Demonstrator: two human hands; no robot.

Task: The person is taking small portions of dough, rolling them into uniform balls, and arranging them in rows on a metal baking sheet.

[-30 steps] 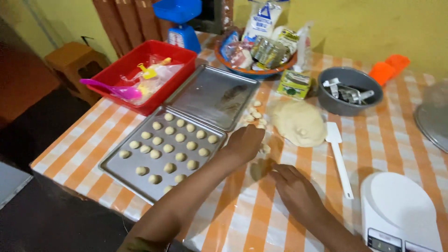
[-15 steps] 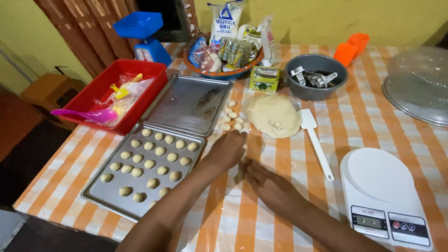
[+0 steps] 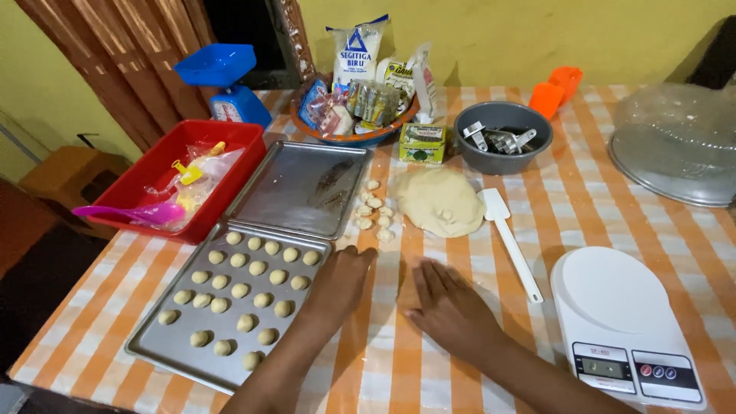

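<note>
Landmark: dough lump, pale, near the middle of the checked desk.

Left of the lump: two metal trays. Nearer tray, down-left of the lump, with about twenty-one small dough balls in rows. Farther tray, just left of the lump, bare but for dark smears. Between that tray and the lump: about nine loose dough balls on the cloth.

Far left of the lump: red tub with a plastic bag, yellow bits and a purple spoon over its rim. Behind the tub: blue scale.

Behind the lump: round bowl heaped with packets and a flour bag; small green box just in front of it; grey bowl with metal cutters inside. Two orange cups farther back right. Clear dome cover far right of the lump.

Just right of the lump: one white spatula, handle toward the near edge. Down-right: one white digital scale.

In front of the lump: left hand palm down, touching the nearer tray's right edge, fingers curled together; whether pinching anything, cannot tell. Right hand flat on the cloth, palm down, fingers straight and slightly spread, pointing toward the lump, holding nothing visible. Both forearms entering from the near edge.
</note>
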